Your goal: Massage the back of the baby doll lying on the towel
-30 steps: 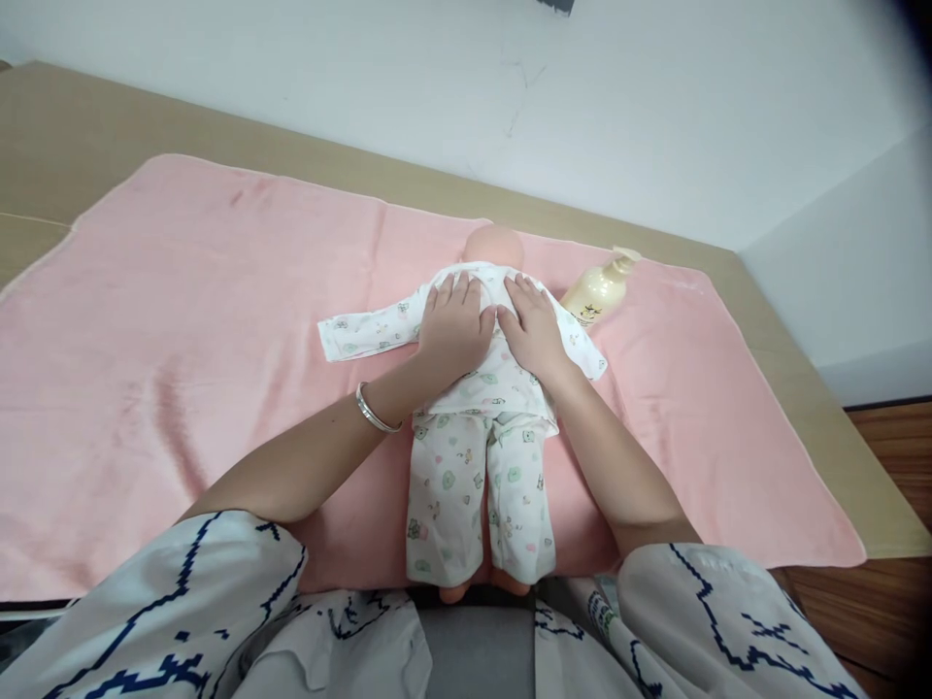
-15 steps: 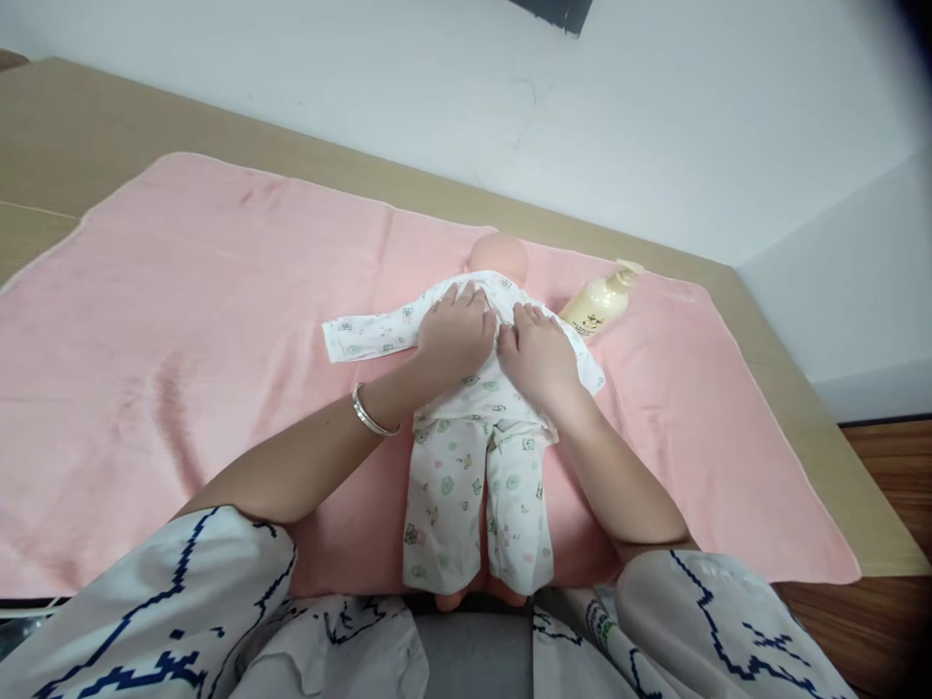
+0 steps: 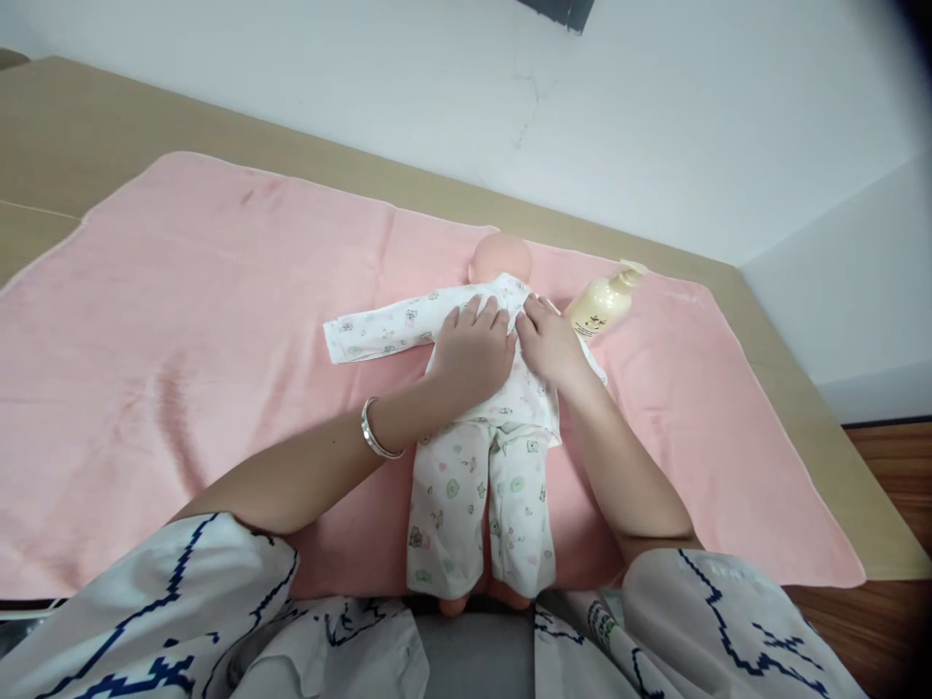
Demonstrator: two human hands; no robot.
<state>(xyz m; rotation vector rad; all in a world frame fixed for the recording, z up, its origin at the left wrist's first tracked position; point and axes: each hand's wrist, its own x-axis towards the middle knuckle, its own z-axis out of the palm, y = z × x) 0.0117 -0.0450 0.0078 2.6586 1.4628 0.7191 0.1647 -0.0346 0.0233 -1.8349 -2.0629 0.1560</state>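
A baby doll (image 3: 502, 256) lies stretched out with its head away from me and its feet at the near edge; no facial features show. It wears a white patterned top (image 3: 397, 318) and matching trousers (image 3: 449, 505). Flat on the left part of the top's upper body rests my left hand (image 3: 475, 351), fingers spread and pointing toward the head. My right hand (image 3: 551, 342) lies on the right side near the shoulder, its fingers extended and holding nothing. Both hands touch the fabric and hide part of it. One sleeve reaches out to the left; the other is mostly covered.
Under the doll a pink blanket (image 3: 218, 291) is spread over a wooden table (image 3: 291, 150). A pale yellow pump bottle (image 3: 603, 303) lies tilted on the blanket, close to my right hand. Behind the table stands a white wall (image 3: 364, 78).
My left hand has slid right and slightly toward me across the top. The right hand has shifted a little to the right. The doll's body has moved slightly right with them.
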